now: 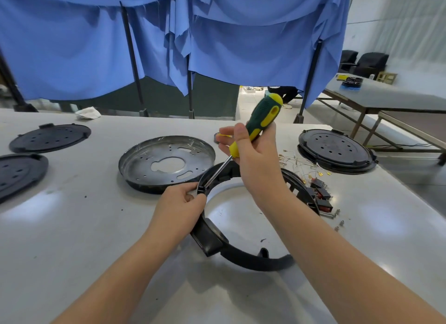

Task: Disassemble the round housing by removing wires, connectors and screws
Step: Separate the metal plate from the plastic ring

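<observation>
Blue cloth [84, 46] is draped over dark poles [131, 58] behind the pale bench [72, 227]. At the right, a second table [386, 99] is set on a light floor [260, 101], and black chairs [366, 63] are placed against a white wall [410, 22].

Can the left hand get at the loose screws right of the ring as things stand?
Probably not. The left hand grips the black ring housing at its left rim, and the right hand with the screwdriver crosses between it and the screws.
</observation>
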The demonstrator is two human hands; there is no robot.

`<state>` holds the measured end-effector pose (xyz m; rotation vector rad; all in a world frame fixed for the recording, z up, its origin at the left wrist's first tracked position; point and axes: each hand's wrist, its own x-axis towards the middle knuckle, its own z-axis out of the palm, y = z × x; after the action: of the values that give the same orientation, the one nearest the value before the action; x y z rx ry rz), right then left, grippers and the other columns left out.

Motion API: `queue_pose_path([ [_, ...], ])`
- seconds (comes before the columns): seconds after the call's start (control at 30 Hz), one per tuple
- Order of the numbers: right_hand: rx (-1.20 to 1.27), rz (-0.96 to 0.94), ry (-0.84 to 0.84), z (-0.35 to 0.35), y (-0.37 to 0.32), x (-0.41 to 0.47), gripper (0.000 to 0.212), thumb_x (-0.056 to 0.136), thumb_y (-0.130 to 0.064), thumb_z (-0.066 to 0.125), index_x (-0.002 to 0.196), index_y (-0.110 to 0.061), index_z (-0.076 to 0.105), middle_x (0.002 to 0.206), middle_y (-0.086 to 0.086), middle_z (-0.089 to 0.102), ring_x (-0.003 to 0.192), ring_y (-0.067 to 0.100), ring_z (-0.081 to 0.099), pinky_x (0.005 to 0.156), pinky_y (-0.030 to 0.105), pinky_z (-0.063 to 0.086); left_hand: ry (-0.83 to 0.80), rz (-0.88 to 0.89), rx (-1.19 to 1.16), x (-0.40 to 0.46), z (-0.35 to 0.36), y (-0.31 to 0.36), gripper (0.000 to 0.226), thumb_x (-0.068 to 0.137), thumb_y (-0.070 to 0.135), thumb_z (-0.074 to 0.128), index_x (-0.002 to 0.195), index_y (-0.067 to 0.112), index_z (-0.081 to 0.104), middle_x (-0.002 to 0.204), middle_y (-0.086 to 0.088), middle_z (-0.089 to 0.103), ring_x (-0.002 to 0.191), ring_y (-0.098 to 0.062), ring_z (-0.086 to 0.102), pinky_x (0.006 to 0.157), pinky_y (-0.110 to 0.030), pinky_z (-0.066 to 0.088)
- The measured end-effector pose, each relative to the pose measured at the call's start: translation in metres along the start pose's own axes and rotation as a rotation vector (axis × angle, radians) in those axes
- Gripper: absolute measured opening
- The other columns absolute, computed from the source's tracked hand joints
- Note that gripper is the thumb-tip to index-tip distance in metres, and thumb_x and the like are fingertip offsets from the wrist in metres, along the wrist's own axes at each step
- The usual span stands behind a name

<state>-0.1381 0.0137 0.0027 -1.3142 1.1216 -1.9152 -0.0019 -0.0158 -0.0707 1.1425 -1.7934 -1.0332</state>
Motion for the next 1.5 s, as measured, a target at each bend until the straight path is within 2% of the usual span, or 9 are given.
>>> queue_pose_path([
  [0.27,-0.34,-0.037,-0.306,0.012,-0.003,0.008,0.022,0.089,-0.027,0.066,0.094,-0.035,0.046,0.089,-0.005,0.063,0.077,0.002,0.067,0.07,0.013,0.054,-0.015,-0.024,0.043,-0.005,0.007,-0.001,0.039,0.084,0.008,0.051,0.094,0.039,0.072,0.039,0.007,0.033,0.038,-0.008,0.027,0.044,-0.022,0.029],
  [0.43,-0.444,-0.065,-0.331,0.021,-0.001,0.012,0.027,0.086,-0.034,0.069,0.102,-0.031,0.047,0.086,0.0,0.063,0.078,0.016,0.067,0.075,0.028,0.059,-0.005,-0.043,0.113,-0.003,0.01,-0.002,0.04,0.085,0.008,0.049,0.104,0.038,0.069,0.037,0.008,0.03,0.035,-0.008,0.028,0.046,-0.023,0.03],
  [0.5,-0.492,-0.084,-0.357,0.025,0.001,0.012,0.028,0.085,-0.036,0.07,0.101,-0.032,0.047,0.082,-0.003,0.062,0.075,0.014,0.065,0.074,0.03,0.059,-0.001,-0.063,0.151,-0.003,0.012,-0.004,0.044,0.085,0.007,0.048,0.119,0.031,0.064,0.036,0.009,0.029,0.033,-0.008,0.028,0.045,-0.022,0.029],
  [0.63,-0.541,-0.099,-0.388,0.031,0.002,0.014,0.028,0.084,-0.038,0.07,0.101,-0.033,0.048,0.077,-0.008,0.059,0.071,0.011,0.061,0.072,0.027,0.058,0.007,-0.089,0.179,0.0,0.013,-0.004,0.046,0.085,0.008,0.047,0.124,0.028,0.062,0.036,0.008,0.028,0.033,-0.009,0.027,0.047,-0.023,0.028],
  [0.8,-0.505,-0.011,-0.395,0.026,0.002,0.018,0.021,0.09,-0.033,0.064,0.104,-0.029,0.049,0.088,0.002,0.066,0.081,0.015,0.067,0.078,0.038,0.059,0.0,-0.11,0.18,-0.001,0.012,-0.007,0.046,0.091,0.012,0.048,0.134,0.026,0.054,0.035,0.008,0.029,0.031,-0.007,0.031,0.044,-0.022,0.029],
  [1.0,-0.49,0.032,-0.428,0.017,0.0,0.016,0.02,0.093,-0.026,0.06,0.11,-0.024,0.049,0.087,-0.005,0.067,0.083,0.011,0.067,0.076,0.027,0.057,-0.042,-0.072,0.14,-0.003,0.013,-0.01,0.042,0.089,0.007,0.043,0.117,0.033,0.061,0.032,0.01,0.039,0.029,-0.005,0.035,0.034,-0.012,0.024],
  [1.23,-0.568,-0.035,-0.379,0.017,0.002,0.004,0.033,0.092,-0.033,0.061,0.119,-0.021,0.048,0.098,-0.003,0.065,0.091,0.016,0.064,0.085,0.036,0.054,-0.028,-0.033,0.166,-0.006,0.014,-0.006,0.042,0.088,0.004,0.042,0.092,0.045,0.053,0.033,0.009,0.042,0.028,-0.005,0.037,0.033,-0.011,0.026],
  [1.3,-0.59,-0.031,-0.374,0.016,0.001,0.004,0.032,0.092,-0.033,0.06,0.119,-0.02,0.047,0.098,-0.001,0.066,0.091,0.018,0.065,0.086,0.04,0.055,-0.024,-0.032,0.182,-0.007,0.013,-0.006,0.042,0.089,0.006,0.043,0.093,0.046,0.053,0.036,0.007,0.044,0.028,-0.006,0.037,0.032,-0.011,0.025],
  [1.5,-0.519,0.051,-0.505,0.002,-0.006,0.009,0.023,0.094,-0.024,0.059,0.112,-0.027,0.045,0.089,-0.013,0.063,0.082,-0.001,0.066,0.075,0.017,0.053,-0.058,-0.026,0.201,-0.007,0.012,-0.002,0.046,0.092,0.005,0.042,0.124,0.034,0.06,0.035,0.007,0.045,0.028,-0.006,0.037,0.033,-0.011,0.024],
])
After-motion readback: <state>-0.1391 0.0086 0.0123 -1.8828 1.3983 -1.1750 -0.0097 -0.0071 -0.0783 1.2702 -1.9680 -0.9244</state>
